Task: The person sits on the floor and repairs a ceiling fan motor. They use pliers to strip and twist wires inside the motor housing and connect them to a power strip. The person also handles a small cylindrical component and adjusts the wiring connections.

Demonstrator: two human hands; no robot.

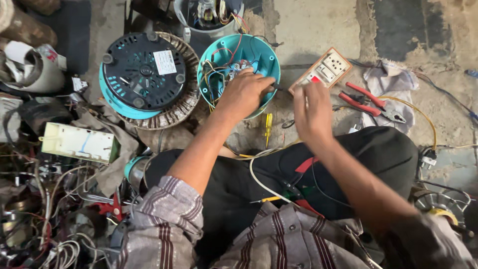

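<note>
Reaching into the open teal appliance housing (pixel 239 74), the left hand (pixel 244 94) has its fingers curled down among the coloured wires (pixel 219 74), and they seem to pinch a wire or small part near the middle, though the knuckles hide exactly what. The right hand (pixel 312 112) hovers just beside the housing's rim with its fingertips drawn together, apparently nipping something thin; I cannot tell what. The housing lies on the floor just ahead of the person's crossed legs, its open side up. Working well here likely means steadying the housing with the left hand while the right brings its piece in slowly, keeping the loose wires out of the pinch and not tugging their joints. A yellow-handled screwdriver (pixel 268 127) lies on the floor just below the housing, within easy reach. A switch-and-socket board (pixel 326 70) sits near the right hand, and red-handled pliers (pixel 368 102) rest beyond it beside a grey rag (pixel 393 82). To the left, a round dark base plate (pixel 144 72) lies on a wound stator ring (pixel 186 107), with a pale plastic box (pixel 79 142) and tangled cables further off.
</note>
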